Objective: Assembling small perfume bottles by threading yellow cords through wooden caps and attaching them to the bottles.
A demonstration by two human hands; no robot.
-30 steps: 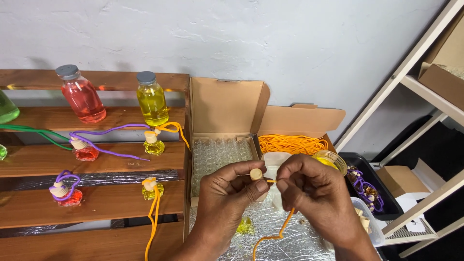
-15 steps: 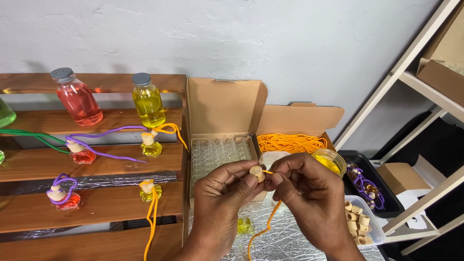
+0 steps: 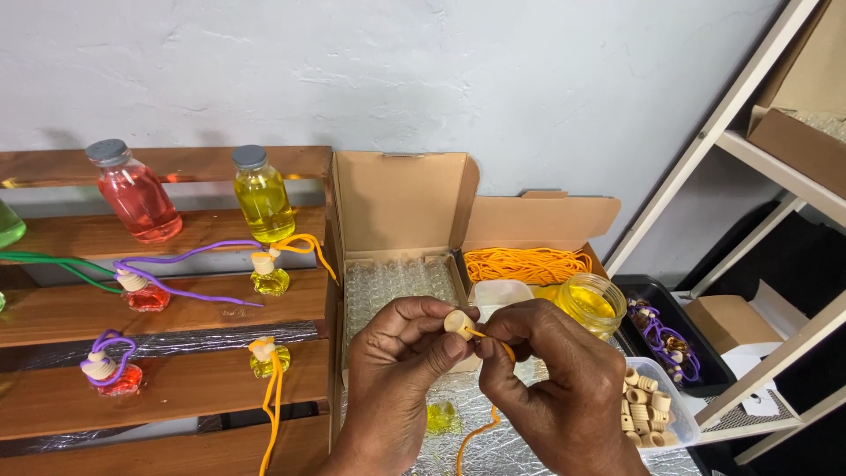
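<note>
Between 2 hands (image 3: 493, 379), round wooden cap (image 3: 458, 323), orange cord (image 3: 483, 427)

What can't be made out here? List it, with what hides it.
Head view only:
- Cord end inside the cap: hidden by the left hand and right hand.
- Small yellow bottle: mostly behind the left hand.
- Green bottle: cut off by the left edge.
- Black tray contents: too small to identify.

A wooden rack (image 3: 176, 304) stands at the left with bottles (image 3: 262, 194) on its far shelf. Two open boxes (image 3: 401, 211) sit right of it. A jar (image 3: 589, 304) and a tub of beads (image 3: 652, 410) lie farther right.
</note>
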